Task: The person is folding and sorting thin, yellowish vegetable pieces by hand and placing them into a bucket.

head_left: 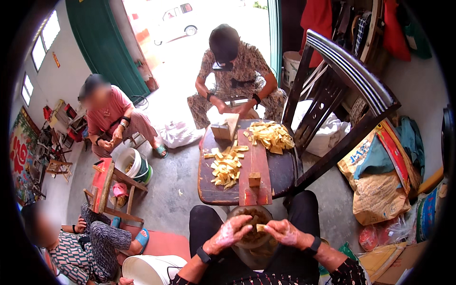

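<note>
Strip (260, 228), short and pale yellow, sits between the thumb and fingers of the right hand (285, 232), which pinches it above a bowl (251, 245) set between the wearer's knees. The left hand (230, 232) is just beside it, fingers parted and loosely bent, gripping nothing that shows; whether its fingertips touch the strip, I cannot tell. Just beyond the bowl, a dark wooden chair (284, 172) serves as a table, its back to the right. A reddish board (253, 161) lies lengthwise across the seat, with a small wooden block (254, 179) on its near end. Yellow strips lie in two heaps: one (226, 167) left of the board, another (271, 136) toward its far right. Across the chair, a seated person (232, 71) bends forward, both hands behind a pale box-like piece (221, 132). To the left, a person in pink (107, 111) sits near a white bucket (127, 161); a third person (78, 244) sits low at lower left. Sacks (380, 197) are heaped at right.
</note>
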Motion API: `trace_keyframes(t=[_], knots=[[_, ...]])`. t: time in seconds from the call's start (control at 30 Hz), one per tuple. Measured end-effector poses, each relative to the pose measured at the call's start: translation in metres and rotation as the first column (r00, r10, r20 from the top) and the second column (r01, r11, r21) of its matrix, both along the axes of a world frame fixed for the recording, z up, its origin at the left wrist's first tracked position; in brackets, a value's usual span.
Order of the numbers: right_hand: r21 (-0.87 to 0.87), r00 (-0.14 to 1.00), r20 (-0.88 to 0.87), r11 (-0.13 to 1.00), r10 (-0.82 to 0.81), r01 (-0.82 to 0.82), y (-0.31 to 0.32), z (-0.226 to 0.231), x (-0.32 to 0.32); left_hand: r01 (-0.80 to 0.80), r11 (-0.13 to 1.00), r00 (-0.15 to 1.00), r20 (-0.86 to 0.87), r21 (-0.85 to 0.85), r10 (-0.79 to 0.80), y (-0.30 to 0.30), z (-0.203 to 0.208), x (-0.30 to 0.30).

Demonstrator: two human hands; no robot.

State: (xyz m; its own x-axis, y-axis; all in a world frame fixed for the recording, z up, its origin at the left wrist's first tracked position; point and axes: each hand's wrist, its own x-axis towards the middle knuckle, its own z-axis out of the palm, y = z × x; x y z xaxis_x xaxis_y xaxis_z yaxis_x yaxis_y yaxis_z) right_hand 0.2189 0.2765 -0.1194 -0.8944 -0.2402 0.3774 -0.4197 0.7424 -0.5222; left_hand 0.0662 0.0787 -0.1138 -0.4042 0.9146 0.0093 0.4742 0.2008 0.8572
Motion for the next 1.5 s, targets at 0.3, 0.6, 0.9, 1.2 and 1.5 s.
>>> trace_keyframes(t=[0.3, 0.6, 0.9, 1.2, 1.5], knots=[[-0.471, 0.906, 0.421, 0.862, 0.033, 0.187, -0.042, 0.031, 0.030, 0.145, 0.984, 0.887, 0.427, 0.107, -0.177, -0.022, 0.039, 0.053], [-0.405, 0.902, 0.422, 0.908, 0.086, 0.103, -0.052, 0.036, 0.034, 0.060, 0.997, 0.921, 0.382, 0.050, -0.075, -0.052, 0.052, 0.040], [-0.390, 0.928, 0.367, 0.917, 0.069, 0.085, -0.068, 0.034, 0.009, -0.009, 1.000, 1.000, -0.023, 0.025, 0.010, -0.083, 0.060, 0.013], [-0.461, 0.876, 0.438, 0.887, 0.203, 0.025, -0.064, 0.018, 0.019, 0.250, 0.968, 0.965, -0.093, 0.025, -0.247, -0.053, 0.029, 0.059], [-0.470, 0.746, 0.604, 0.882, 0.280, 0.049, -0.049, 0.036, 0.036, 0.360, 0.929, 0.930, -0.049, -0.085, -0.364, -0.078, 0.070, 0.041]])
